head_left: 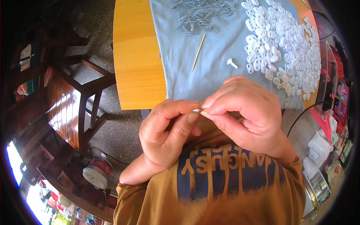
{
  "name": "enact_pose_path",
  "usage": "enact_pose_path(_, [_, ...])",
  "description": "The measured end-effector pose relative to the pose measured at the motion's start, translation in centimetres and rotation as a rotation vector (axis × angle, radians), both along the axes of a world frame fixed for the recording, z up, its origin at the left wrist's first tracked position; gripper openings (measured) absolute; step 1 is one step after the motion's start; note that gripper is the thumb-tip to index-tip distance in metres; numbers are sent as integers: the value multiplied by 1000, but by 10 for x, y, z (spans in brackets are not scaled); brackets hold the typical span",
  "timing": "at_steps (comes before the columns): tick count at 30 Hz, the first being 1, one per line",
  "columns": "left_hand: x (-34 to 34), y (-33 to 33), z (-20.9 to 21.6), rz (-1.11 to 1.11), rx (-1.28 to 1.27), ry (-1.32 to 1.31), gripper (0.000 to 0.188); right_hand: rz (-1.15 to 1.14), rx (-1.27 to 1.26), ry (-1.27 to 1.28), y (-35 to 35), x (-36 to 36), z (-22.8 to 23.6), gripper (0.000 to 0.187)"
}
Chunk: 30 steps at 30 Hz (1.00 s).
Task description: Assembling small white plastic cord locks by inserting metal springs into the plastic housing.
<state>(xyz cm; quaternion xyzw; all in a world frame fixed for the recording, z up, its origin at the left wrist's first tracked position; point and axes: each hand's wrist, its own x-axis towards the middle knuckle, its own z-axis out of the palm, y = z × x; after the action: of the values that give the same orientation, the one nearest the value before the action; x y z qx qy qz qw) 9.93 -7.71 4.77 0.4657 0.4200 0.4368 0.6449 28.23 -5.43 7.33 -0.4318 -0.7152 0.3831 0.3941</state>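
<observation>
My left hand (161,125) and my right hand (249,116) meet fingertip to fingertip in front of my chest, just off the near edge of the table. Thumb and forefinger of each are pinched together on a small white plastic piece (196,110), mostly hidden by the fingers. Past my right hand, a loose white T-shaped plastic part (232,63) lies on the blue-grey cloth (180,75). A thin wooden stick (198,53) rests slantwise to its left. Many small metal springs (198,15) form a heap at the back, and white oval plastic rings (270,37) are piled at the right.
Bare yellow wood of the table (137,56) shows left of the cloth, with one spring (159,54) by the cloth's edge. A dark wooden chair (75,97) stands on the floor at left, near a round white-and-red container (98,171). A black cable (305,112) curves at right.
</observation>
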Motion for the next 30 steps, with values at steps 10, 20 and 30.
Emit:
enact_pose_path(10, [-5, 7, 5, -46, 36, -96, 20, 20, 174, -122, -2, 2, 3, 25])
enact_pose_path(20, [-10, 3, 6, -61, -105, -153, 28, 58, 166, -143, -1, 4, 7, 26])
enact_pose_path(30, [-8, 2, 4, -38, 274, 268, 16, 32, 39, -35, -3, -2, 0, 22])
